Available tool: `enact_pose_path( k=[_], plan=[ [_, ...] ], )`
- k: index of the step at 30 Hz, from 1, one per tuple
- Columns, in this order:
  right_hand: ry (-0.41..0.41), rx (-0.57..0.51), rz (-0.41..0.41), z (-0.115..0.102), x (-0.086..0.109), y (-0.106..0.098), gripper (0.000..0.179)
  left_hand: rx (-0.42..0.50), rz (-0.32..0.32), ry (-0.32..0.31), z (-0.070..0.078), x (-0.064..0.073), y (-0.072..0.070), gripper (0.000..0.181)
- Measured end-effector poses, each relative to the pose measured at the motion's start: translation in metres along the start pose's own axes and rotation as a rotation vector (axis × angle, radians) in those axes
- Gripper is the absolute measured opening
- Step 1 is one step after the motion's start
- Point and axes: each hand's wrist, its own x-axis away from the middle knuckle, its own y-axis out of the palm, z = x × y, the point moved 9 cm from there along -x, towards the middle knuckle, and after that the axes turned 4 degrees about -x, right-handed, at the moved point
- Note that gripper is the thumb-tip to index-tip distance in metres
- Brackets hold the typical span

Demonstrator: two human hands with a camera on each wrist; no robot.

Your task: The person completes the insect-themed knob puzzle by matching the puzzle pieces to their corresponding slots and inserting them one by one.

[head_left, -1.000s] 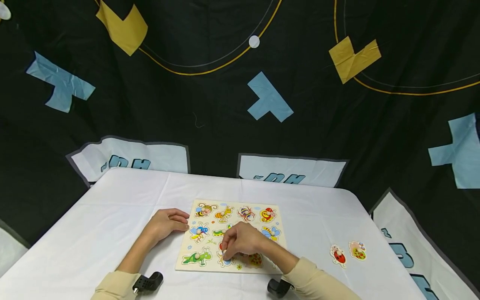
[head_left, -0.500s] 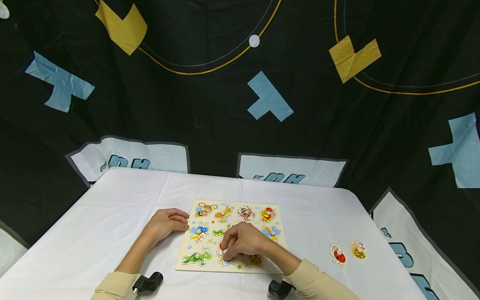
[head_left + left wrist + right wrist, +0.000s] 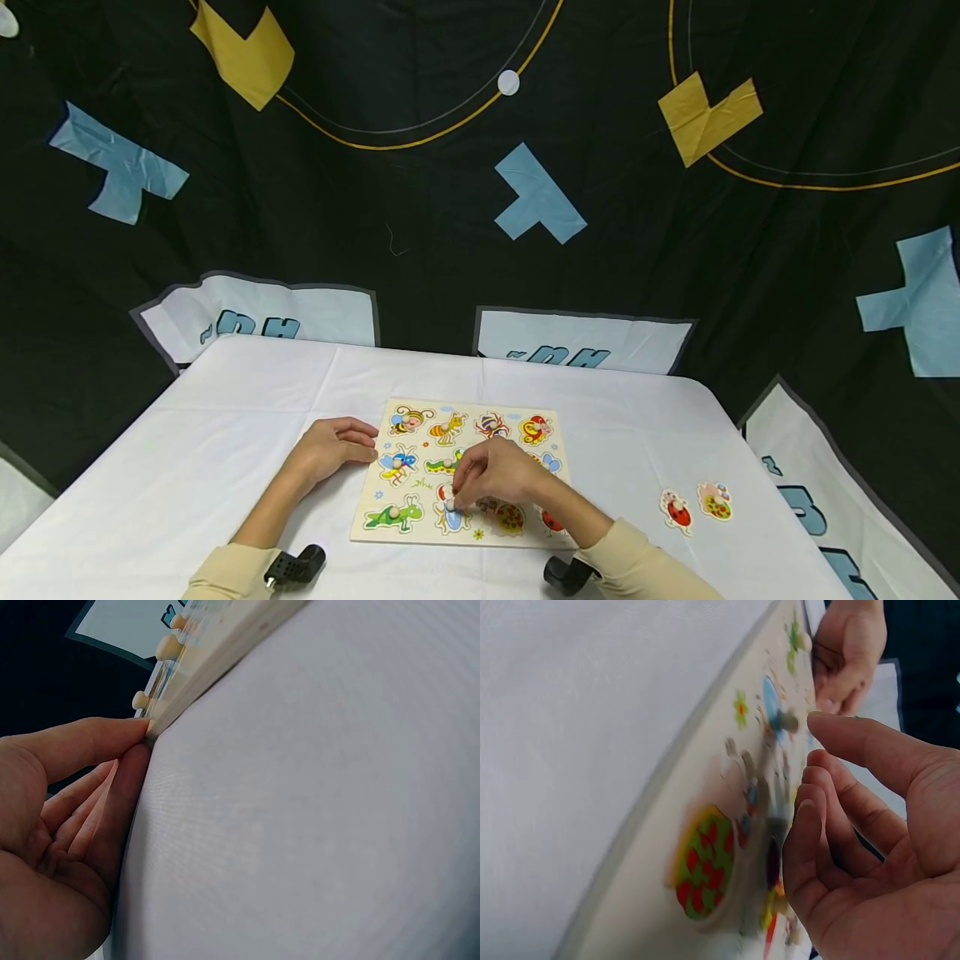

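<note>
A wooden knob puzzle board [image 3: 420, 536] with colourful insect pictures lies on the white table. My left hand [image 3: 330, 450] rests at its left edge; in the left wrist view the thumb and index fingertips touch the board's corner. My right hand [image 3: 501, 475] hovers low over the board's lower middle, with a gap between thumb and index finger. Just left of its thumb sits a blue-winged insect piece [image 3: 451, 515], its knob uncovered. Under the hand, a spotted red-and-green picture [image 3: 705, 862] shows in the right wrist view. The hand covers part of the middle row.
Two loose pieces lie right of the board: a red ladybug [image 3: 677, 511] and a pink-and-yellow piece with a spotted round part [image 3: 715, 501]. Other pieces, such as the green grasshopper [image 3: 395, 515], sit on the board. A black curtain [image 3: 420, 225] hangs behind the table.
My right hand has shifted slightly right and up, off the blue-winged insect piece, which now shows more fully. My left hand has stayed at the board's edge.
</note>
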Motion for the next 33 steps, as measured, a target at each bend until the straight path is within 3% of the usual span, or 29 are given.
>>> enact_pose_path(
  k=[21, 33],
  plan=[
    [0.014, 0.056, 0.127, 0.009, 0.018, -0.062, 0.018, 0.010, -0.002, 0.009, -0.001, 0.000, 0.000, 0.040],
    [0.096, 0.040, 0.260, 0.024, 0.038, -0.107, 0.022, -0.019, -0.001, 0.015, 0.001, 0.000, -0.001, 0.040]
  ],
)
